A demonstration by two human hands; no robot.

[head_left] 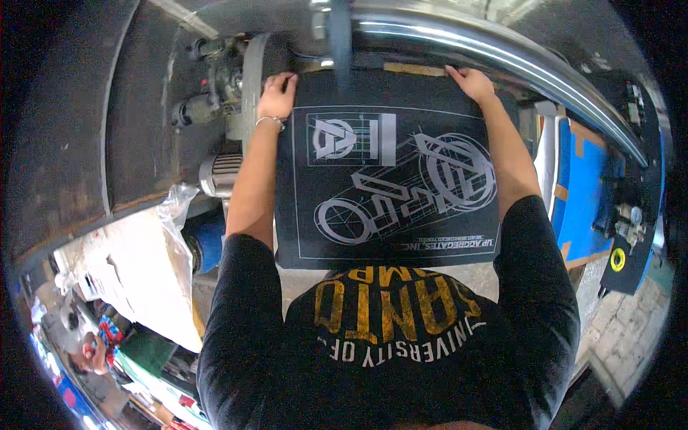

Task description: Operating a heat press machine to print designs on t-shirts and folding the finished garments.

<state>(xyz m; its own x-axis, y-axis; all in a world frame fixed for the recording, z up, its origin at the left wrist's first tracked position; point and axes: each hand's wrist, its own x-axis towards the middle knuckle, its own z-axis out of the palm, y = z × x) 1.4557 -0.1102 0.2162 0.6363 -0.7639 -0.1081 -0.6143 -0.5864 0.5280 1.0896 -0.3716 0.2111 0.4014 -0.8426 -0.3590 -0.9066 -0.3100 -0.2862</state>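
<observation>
A black sheet (387, 89) with pale line graphics, logo shapes and lettering spans the space in front of my torso. My left hand (279, 93), a bracelet at its wrist, pinches the sheet's upper left corner. At the upper right corner, my right hand (469, 82) grips the edge with bent fingers. Both forearms run along the sheet's sides, the right one over its edge. Just beyond the far edge runs a long shiny steel roller (466, 39), crossed by a blurred vertical bar. The undersides of both grips are hidden.
Metal fittings (208, 107) and a finned motor (218, 175) sit left of the sheet, above a blue cylinder (204, 244) and white plastic-covered material (129, 272). At right are a blue board (584, 201) and a yellow ring (618, 259). Clutter fills the lower left.
</observation>
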